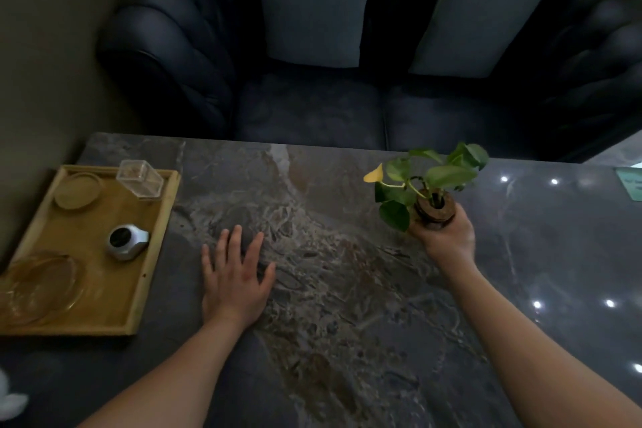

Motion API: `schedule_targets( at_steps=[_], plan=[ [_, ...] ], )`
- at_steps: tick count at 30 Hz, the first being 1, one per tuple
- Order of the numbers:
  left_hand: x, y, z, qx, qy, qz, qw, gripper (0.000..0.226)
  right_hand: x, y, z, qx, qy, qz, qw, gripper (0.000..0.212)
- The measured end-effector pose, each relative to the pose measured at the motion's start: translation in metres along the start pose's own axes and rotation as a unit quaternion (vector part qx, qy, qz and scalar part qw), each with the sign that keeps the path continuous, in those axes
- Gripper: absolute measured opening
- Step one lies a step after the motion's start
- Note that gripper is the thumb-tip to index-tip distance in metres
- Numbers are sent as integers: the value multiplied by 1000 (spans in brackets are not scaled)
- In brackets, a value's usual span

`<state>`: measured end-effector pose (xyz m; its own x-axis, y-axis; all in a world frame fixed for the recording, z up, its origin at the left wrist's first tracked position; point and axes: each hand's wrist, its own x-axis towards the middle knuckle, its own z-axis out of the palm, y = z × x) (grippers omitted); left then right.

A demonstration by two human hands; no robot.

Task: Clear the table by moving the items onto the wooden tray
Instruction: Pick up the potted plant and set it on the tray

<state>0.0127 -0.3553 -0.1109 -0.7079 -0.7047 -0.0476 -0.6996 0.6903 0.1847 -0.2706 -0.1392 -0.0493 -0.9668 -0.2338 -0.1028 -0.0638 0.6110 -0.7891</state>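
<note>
A small potted plant with green leaves and one yellow leaf sits in a brown pot at the right of the table, and my right hand is shut around the pot from below. My left hand lies flat and open on the marble table, right of the wooden tray. The tray at the left holds a round wooden coaster, a clear plastic box, a small silver device and a glass dish.
A dark sofa with two grey cushions stands behind the table's far edge. A green card lies at the far right edge. Something white shows at the bottom left corner. Light spots reflect on the table's right side.
</note>
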Motion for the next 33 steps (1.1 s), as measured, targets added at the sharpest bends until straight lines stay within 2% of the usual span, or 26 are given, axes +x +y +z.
schedule_targets(
  at_steps=[6,11,18,27,33],
  plan=[
    [-6,0,-17,-5,-47,-8,999,64,-31,-38,23,21,-75,-37,996,67],
    [-52,-22,-43,0,30,16,999,55,-60,-87,55,31,-147,-73,986,60],
    [-112,-97,-51,2,97,-134,986,56,-107,-165,112,61,-263,-125,955,63],
    [-122,-135,-29,-34,88,-186,978,54,-155,-250,191,91,-385,-174,902,76],
    [-123,-138,-24,-25,57,-183,981,53,-177,-288,249,72,-407,-210,886,59]
  ],
)
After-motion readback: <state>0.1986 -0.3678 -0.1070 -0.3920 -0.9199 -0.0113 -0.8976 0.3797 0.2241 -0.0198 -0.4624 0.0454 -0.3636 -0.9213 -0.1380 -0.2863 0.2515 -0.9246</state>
